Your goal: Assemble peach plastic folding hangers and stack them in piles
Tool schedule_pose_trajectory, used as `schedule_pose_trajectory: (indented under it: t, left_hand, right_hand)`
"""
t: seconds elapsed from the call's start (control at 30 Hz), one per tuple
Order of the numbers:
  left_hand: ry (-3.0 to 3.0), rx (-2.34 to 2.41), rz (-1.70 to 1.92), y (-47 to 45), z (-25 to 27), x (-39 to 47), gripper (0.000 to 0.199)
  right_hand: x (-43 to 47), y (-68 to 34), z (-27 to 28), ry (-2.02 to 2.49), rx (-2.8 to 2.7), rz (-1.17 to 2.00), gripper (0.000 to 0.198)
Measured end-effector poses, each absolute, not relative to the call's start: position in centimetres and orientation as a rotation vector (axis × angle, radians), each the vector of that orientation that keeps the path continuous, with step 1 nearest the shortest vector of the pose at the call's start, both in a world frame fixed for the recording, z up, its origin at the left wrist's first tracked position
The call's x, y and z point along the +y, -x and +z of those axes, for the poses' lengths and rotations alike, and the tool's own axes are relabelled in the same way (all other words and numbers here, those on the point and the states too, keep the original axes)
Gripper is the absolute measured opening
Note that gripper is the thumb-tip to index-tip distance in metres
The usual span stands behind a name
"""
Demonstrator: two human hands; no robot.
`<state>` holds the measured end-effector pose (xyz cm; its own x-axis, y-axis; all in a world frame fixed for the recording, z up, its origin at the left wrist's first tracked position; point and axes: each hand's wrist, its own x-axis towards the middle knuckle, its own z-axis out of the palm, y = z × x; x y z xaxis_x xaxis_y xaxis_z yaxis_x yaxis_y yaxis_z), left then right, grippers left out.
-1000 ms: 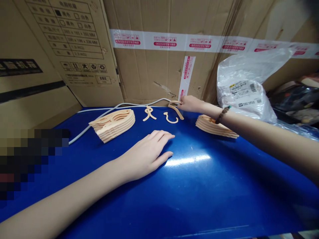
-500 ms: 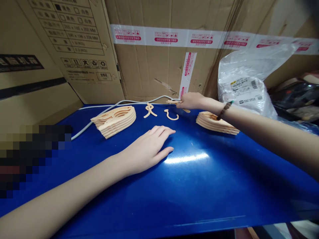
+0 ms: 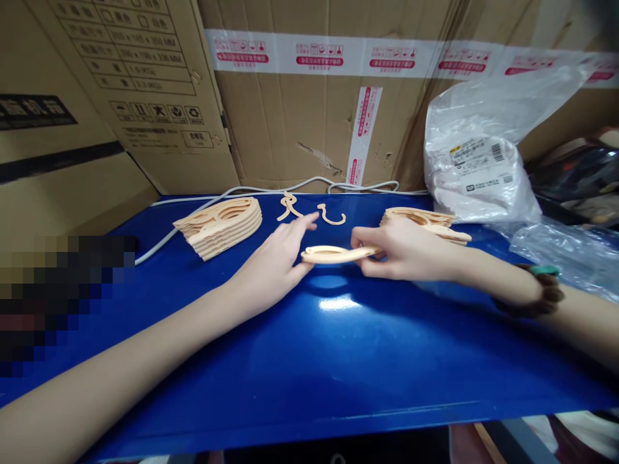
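My right hand (image 3: 403,250) is closed around a beige plastic hanger piece (image 3: 331,254), held just above the blue table and pointing left. A pale tip shows behind the hand; I cannot tell whether it belongs to the same piece. My left hand (image 3: 275,261) has its fingers stretched apart, its thumb close to or touching the piece's left end. Beyond the hands lie a loose beige hook (image 3: 333,218) and small curved hook pieces (image 3: 289,205), crossing each other. A stack of hanger pieces (image 3: 222,225) is at left; another stack (image 3: 416,215) at right is partly hidden by my right hand.
The blue table (image 3: 300,374) has cardboard boxes (image 3: 285,129) along its back and left. A white cable (image 3: 271,191) runs along the back edge. A clear plastic bag (image 3: 474,174) with a label stands at back right, with more plastic film (image 3: 565,258) beside it.
My right hand has come from the table's back edge toward me, bringing the hanger piece to the middle. My left hand has shifted slightly left and away from me, its thumb now by the piece.
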<state>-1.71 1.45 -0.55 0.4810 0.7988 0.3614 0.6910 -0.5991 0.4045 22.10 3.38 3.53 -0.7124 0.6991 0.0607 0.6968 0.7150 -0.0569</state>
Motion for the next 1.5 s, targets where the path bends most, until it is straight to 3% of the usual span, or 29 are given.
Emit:
schedule_pose_trajectory:
  t: [0.23,0.53,0.67,0.8,0.93,1.03,1.23,1.37,1.5]
  left_hand:
    - [-2.605,1.259,0.649,1.4,-0.8,2.0,0.029]
    - [-2.598,1.144,0.624,1.4,0.1,1.4,0.036]
    - [-2.578,1.130,0.631,1.5,0.0,1.5,0.023]
    - [-2.479,1.253,0.643,1.4,-0.1,1.7,0.018]
    - [-2.390,1.358,0.655,1.4,-0.2,1.7,0.042]
    - [-2.396,1.368,0.645,1.5,-0.2,1.6,0.049]
    - [-2.497,1.352,0.579,1.5,0.2,1.4,0.020]
    - [-2.455,1.425,0.561,1.4,0.6,1.0,0.017]
    - [-2.483,1.470,0.517,1.4,0.8,0.7,0.016]
  right_hand:
    - [2.7,-22.5,2.1,1.109,-2.795,0.369,0.009]
    - [3.6,-23.2,1.6,1.125,-2.772,0.293,0.007]
    - [3.6,-23.8,1.6,1.062,-2.703,0.416,0.022]
    - [4.0,-24.1,1.6,1.148,-2.503,0.285,0.035]
    - [4.2,-24.0,1.4,1.223,-2.470,0.130,0.037]
    - [3.7,-23.6,1.3,1.289,-2.559,0.031,0.040]
    - [3.7,-22.4,2.0,1.153,-2.655,0.021,0.043]
    - [6.4,-22.0,2.6,1.231,-2.675,-0.210,0.045]
    - [9.2,-21.8,2.2,1.169,-2.845,-0.146,0.048]
